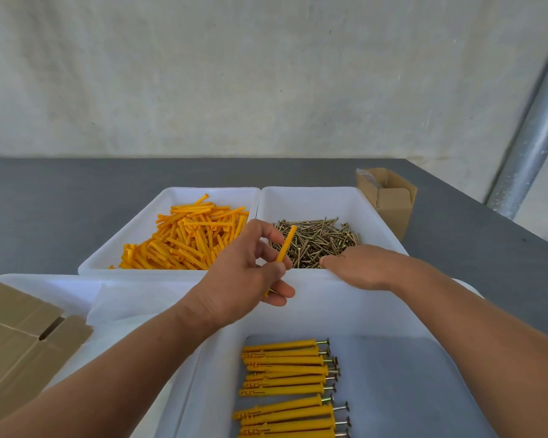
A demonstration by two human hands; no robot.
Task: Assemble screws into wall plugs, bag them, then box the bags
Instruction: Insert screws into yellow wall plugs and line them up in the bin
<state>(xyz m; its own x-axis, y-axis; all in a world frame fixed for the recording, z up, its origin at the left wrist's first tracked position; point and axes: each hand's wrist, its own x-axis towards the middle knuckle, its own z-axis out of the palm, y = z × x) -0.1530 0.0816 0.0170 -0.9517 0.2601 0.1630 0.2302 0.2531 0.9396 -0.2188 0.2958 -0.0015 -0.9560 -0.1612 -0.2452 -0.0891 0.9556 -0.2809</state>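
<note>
Head view: wall plug [285, 245] pinched in my left hand [244, 279], tilted up in front of the screw bin [310, 202].
Light, stiff plastic (a bit slick, I'd guess), so I grip low and leave the top free. My right hand [364, 267] lies palm-down on the screws [317, 238], fingertips hidden, so I can't tell if they hold one.

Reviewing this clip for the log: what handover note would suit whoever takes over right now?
Left hand holds one plug. Right hand reaches among the screws in the screw bin; fingers hidden, hold unclear.
Loose plugs fill the plug bin beside it; box far right.
Done: assembled plugs lie in the near bin.
Left: fit a screw to the held plug, continue, bag, box.
</note>
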